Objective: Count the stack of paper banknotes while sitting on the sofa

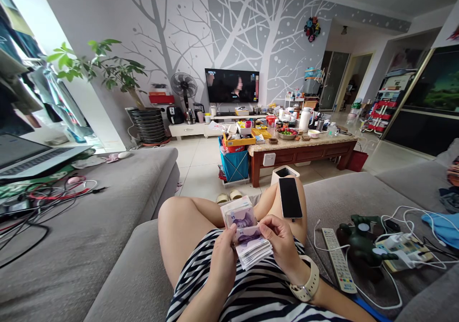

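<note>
A stack of banknotes [244, 219] is spread between my two hands above my lap; the purple notes bear a 5 and a portrait. My left hand [224, 255] is closed round the stack's left side, thumb on top. On the other side, my right hand [281, 241] pinches the edge of a note between thumb and fingers. The near part of the stack fans into several layers with white edges. A smartphone [290, 198] with a dark screen rests on my right thigh, beyond the right hand and apart from it.
To the right on the sofa lie a remote control [339, 260], a dark green device [362, 241] and a power strip [405, 250] with white cables. A laptop [39, 162] and tangled cables sit at left. Ahead stands a cluttered coffee table [304, 152]; slippers [229, 196] are on the floor.
</note>
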A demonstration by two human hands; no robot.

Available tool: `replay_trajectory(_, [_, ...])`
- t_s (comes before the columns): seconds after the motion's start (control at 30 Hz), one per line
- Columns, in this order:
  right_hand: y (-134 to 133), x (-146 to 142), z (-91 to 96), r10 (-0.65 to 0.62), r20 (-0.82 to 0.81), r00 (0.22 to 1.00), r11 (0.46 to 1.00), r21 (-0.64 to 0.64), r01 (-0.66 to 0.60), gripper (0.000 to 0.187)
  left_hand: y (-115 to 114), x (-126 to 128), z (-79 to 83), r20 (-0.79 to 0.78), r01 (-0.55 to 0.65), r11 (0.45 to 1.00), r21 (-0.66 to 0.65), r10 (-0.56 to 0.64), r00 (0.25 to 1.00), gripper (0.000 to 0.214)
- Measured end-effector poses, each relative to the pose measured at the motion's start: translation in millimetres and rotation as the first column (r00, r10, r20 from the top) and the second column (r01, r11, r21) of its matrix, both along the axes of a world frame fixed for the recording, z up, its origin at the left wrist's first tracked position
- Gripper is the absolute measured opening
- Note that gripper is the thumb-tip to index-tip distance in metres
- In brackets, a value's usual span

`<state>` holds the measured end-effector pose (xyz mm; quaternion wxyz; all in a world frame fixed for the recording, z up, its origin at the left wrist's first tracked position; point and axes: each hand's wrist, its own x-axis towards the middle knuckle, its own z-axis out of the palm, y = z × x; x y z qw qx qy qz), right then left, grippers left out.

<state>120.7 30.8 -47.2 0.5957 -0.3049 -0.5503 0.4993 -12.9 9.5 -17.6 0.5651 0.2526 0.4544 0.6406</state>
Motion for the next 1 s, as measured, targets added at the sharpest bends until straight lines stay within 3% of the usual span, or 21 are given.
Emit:
replay_trajectory(0.13, [-1.8,0.8,2.4,0.006,0.007,1.000,0.998,0.056,-0.007,0.025,0.2,0.1,0.6,0.104,0.083,0.997,0.003,-0.083,0.991,0.026])
replay_trajectory(0.33, [-3.1,1.0,7.5,0.060,-0.008,0.998,0.991,0.124,-0.058,0.025,1.9,-0.3,0.4,0.065,0.038,0.999,0.013,-0.039,0.997,0.022])
replay_trajectory(0.67, [-2.4,1.0,6.8,0.102,-0.023,0.994,0.991,0.092,-0.100,0.026,6.0,-5.3,-9.4,0.049,0.075,0.997,0.009,-0.075,0.996,0.026])
replay_trajectory(1.0, [2.2,0.3,2.5,0.064,-0.054,0.997,0.997,0.035,-0.062,0.036,1.0,0.3,3.3,0.116,0.112,0.994,-0.007,-0.111,0.987,0.017])
